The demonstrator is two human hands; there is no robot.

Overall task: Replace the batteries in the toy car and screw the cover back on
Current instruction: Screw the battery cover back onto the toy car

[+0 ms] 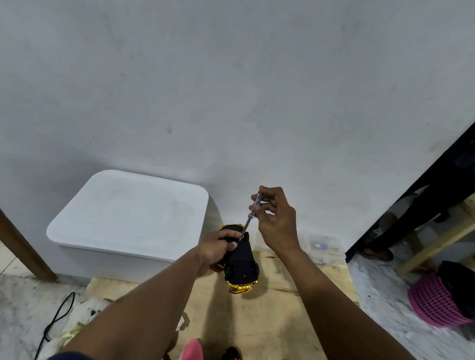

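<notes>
Pale wall (240, 65) rises behind a wooden desk (275, 326). The left hand (214, 249) grips the car (242, 262), black belly up, gold end toward the person. The right hand (277, 217), above and right of the left, pinches a screwdriver (252, 210) by its clear handle. Its tip meets the car's underside beside the left thumb. A white tub (130, 213) sits left of the left hand.

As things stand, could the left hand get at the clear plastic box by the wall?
Probably not: the left hand grips the toy car, and the right hand, holding the screwdriver, sits between it and the clear plastic box.
</notes>
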